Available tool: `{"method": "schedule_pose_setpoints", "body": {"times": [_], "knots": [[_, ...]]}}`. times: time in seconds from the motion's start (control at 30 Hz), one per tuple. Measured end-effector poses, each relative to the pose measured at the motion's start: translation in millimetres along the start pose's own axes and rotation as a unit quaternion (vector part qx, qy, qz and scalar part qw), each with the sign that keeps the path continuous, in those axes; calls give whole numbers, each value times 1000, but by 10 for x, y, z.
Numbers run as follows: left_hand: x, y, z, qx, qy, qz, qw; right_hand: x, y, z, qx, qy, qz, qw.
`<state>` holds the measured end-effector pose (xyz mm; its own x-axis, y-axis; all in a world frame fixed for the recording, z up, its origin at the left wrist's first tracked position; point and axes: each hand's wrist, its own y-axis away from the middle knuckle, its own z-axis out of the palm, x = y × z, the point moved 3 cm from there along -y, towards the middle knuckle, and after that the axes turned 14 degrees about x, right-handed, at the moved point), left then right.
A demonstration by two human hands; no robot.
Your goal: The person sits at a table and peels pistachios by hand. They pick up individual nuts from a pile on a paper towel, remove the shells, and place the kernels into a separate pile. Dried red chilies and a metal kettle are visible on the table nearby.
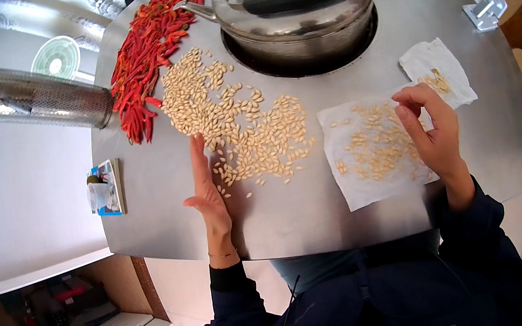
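Your left hand (pixel 210 202), fingers together, borders pumpkin seeds (pixel 282 125) toward the table's left edge (pixel 144 210); your right hand (pixel 437 133) curls over paper towel (pixel 357 194), pinch unclear. Likely gathering; sweeping needs a flat palm.

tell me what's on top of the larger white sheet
Pale seeds are scattered across the larger white sheet. The right hand covers part of its right side, so anything behind the hand there cannot be seen.

kettle (pixel 304 28) blocking far ctr, seeds (pixel 271 140) mid-L; slim gap to tissue (pixel 357 195)
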<state>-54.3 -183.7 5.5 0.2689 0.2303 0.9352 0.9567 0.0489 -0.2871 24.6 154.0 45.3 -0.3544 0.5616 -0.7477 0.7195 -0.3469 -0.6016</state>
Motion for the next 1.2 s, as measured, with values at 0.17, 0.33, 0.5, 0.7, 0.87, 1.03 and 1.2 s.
{"method": "schedule_pose_setpoints", "body": {"times": [0.17, 0.33, 0.5, 0.7, 0.87, 1.03, 1.2], "knots": [[109, 56, 36, 54, -97, 150, 982, 135, -24, -109, -18, 33, 63, 997], [656, 362, 731, -66, -144, 202, 966, 199, -18, -122, -99, 66, 86, 989], [860, 565, 1568, -248, -112, 211, 939, 282, 22, -183, -108, 72, 87, 988], [598, 575, 1864, -300, -198, 266, 894, 302, 12, -273, -104, 81, 126, 983], [573, 618, 1906, -313, -249, 284, 871, 219, 58, -245, -210, -12, 137, 968], [574, 603, 1921, -299, -237, 261, 887, 247, 173, -143, -242, 3, 39, 969], [547, 577, 1914, -282, -206, 240, 906, 236, 182, -110, -282, 65, 31, 957]]}}
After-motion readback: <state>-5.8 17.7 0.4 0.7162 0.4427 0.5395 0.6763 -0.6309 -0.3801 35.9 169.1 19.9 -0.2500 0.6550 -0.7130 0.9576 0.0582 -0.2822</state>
